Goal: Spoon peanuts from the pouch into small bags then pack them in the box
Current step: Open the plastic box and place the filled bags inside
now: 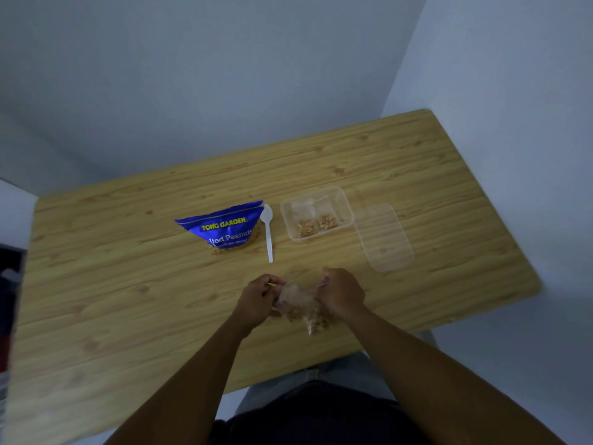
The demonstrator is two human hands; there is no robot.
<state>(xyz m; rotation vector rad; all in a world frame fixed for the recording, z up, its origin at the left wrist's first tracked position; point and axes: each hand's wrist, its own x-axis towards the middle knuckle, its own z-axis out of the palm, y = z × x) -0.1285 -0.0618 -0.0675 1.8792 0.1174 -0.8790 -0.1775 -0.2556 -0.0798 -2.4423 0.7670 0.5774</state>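
Bare forearms, no sleeves; dark top (321,419), grey trousers (337,374).

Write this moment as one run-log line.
hands: left hand, right hand hold small bag | spoon: on table | box: open, bags inside

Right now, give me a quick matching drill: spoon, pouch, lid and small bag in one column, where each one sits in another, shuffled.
Things:
1. spoon
2. pouch
3. lid
4. small bag

Places:
A. held between the left hand and right hand
B. flat on the table, right of the box
C. left of the spoon
D. between pouch and box

Pairs: 1-D, 2-C, 3-B, 4-A
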